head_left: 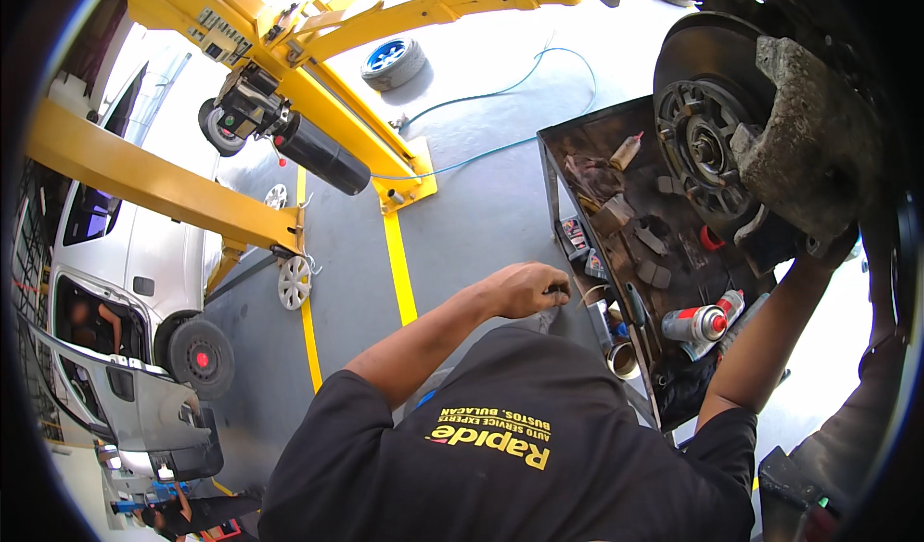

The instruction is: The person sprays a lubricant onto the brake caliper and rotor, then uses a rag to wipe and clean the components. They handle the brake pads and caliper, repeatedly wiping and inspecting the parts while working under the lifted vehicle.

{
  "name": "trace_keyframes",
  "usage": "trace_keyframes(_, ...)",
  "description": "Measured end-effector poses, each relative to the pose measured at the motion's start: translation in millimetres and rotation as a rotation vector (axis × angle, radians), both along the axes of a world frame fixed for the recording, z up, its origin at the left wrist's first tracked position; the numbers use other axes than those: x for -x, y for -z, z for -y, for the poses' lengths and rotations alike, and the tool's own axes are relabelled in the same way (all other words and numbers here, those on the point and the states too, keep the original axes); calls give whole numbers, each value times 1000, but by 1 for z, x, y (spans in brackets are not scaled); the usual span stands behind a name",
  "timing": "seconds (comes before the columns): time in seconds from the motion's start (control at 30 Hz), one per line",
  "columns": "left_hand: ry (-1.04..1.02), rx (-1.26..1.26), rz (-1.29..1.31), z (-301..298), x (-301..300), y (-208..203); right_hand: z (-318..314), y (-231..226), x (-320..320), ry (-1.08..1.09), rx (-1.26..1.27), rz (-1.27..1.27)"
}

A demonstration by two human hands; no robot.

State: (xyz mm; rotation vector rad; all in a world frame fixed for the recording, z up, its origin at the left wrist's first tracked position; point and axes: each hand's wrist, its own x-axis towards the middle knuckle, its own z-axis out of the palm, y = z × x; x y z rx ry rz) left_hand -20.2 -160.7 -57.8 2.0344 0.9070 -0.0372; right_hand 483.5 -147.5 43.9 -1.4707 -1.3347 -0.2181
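My left hand (527, 290) is closed in front of my chest, left of the tool cart. Something dark shows at its curled fingers, too little to name. My right hand (830, 253) reaches up to the underside of a rough grey brake caliper (804, 109); its fingers are hidden there. The caliper sits over the right side of a brake disc (698, 56) with a bare wheel hub (707, 147). Below the disc, the black cart tray (630, 219) holds a spray can (693, 324) with a red top, a red cap (711, 239) and several small dark blocks.
A small bottle (627, 150) lies in the tray's far part. Yellow lift posts and arms (164, 181) stand at left, with a black cylinder (322, 152). A blue hose (500, 145) crosses the floor near a loose wheel (394, 64). Left is a silver vehicle (144, 244); another person (183, 511) is beyond.
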Motion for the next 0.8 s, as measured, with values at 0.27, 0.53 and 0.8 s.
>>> trace_keyframes(0.27, 73, -26, -52, -10, -12, 0, -1, -3, 12, 15, -42, -16)
trace_keyframes(0.53, 108, 0, -12, -13, -15, 1, 7, -3, 36, -6, -94, -99)
trace_keyframes(0.8, 39, 49, -70, -9, -15, -9, 22, 15, 57, -542, -362, -607)
